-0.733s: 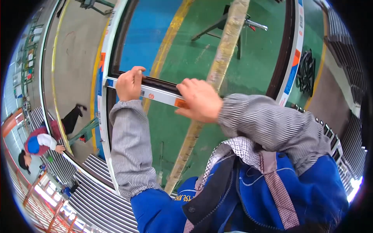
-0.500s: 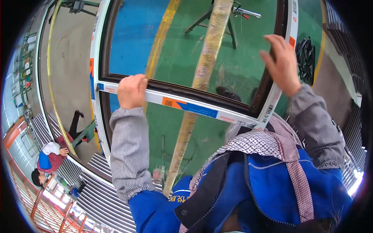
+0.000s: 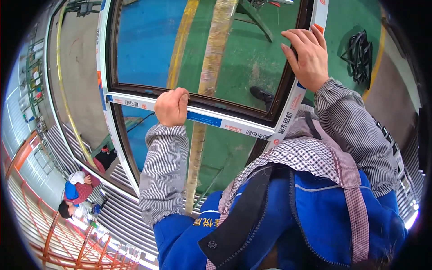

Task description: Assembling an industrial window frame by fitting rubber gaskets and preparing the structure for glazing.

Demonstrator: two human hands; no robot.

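A large window frame (image 3: pixel 252 130) with white film-covered bars and dark inner edging stands in front of me, with clear panes. My left hand (image 3: pixel 172 107) is closed over its crossbar, the thumb lying on top. My right hand (image 3: pixel 308 58) lies against the right side bar, fingers stretched out over the inner edge and the thumb apart. Its palm hides that part of the bar. Through the upper pane (image 3: pixel 148 54) I see the floor and a film-wrapped post (image 3: pixel 215 54).
Black strips (image 3: pixel 358 58) lie coiled on the green floor to the right. At the left, another large frame (image 3: pixel 57 90) stands near a person in a red checked garment (image 3: pixel 81 193). Stacked metal profiles (image 3: pixel 121 211) and orange racks (image 3: pixel 49 234) lie beyond. A dark shoe (image 3: pixel 261 94) shows through the glass.
The frame has shifted left in view. My left hand sits farther right along the crossbar, still gripping it. My right hand has come down against the side bar, fingers still extended.
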